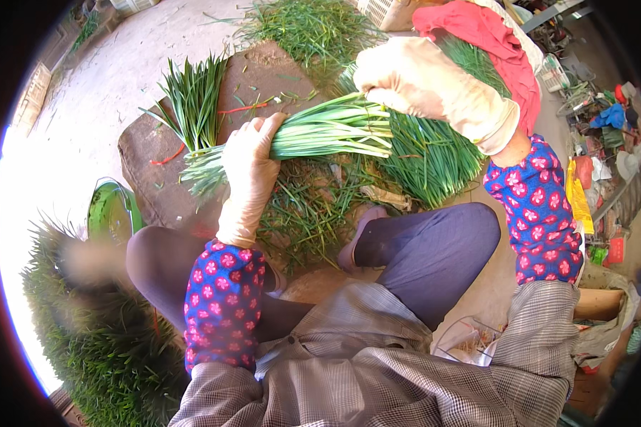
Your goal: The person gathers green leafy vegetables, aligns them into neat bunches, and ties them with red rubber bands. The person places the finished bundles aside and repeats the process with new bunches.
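Note:
My left hand (pixel 251 155), in a thin pale glove, is closed around a bundle of garlic chives (pixel 331 128). The pale stem ends of this bundle point right, and its green leaves lie to the left. My right hand (pixel 400 74), gloved the same way, is at the upper edge of the stem ends with its fingers curled in. Whether a stalk is pinched between those fingers is hidden. Beneath the right hand lies a larger heap of chives (pixel 432 155). Beyond my left hand, another bunch of chives (pixel 195 101) rests on a brown board-like surface (pixel 149 155).
Red ties (pixel 168 156) lie on the brown surface. Loose chive scraps (pixel 315 213) cover the ground between my feet. A green basin (pixel 115 211) and a big chive pile (pixel 117 357) are at left. Red cloth (pixel 491 37) lies at upper right, with clutter along the right side.

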The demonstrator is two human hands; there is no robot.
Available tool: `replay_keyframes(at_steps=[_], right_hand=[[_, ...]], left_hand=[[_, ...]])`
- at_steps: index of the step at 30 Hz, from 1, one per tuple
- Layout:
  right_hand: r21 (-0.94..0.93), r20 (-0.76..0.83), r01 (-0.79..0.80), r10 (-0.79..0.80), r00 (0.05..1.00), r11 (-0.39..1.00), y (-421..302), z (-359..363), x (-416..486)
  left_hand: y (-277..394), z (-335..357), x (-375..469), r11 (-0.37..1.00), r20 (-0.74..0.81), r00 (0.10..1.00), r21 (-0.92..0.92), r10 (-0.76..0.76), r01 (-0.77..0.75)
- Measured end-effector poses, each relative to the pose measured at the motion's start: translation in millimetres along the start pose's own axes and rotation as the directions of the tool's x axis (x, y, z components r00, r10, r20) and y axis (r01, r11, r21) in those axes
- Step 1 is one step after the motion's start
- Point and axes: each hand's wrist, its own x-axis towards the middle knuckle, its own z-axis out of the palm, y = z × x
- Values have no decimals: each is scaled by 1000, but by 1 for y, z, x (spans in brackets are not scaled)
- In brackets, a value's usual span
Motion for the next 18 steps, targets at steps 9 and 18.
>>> replay_keyframes(at_steps=[9,18], right_hand=[[-123,54,261,-256,965,957,-9,-4,0],[727,-19,80,-96,995,682,-9,-26,28]], left_hand=[[3,-4,0,998,103,994,51,33,-39],[9,2,3,999,108,993,27,36,-39]])
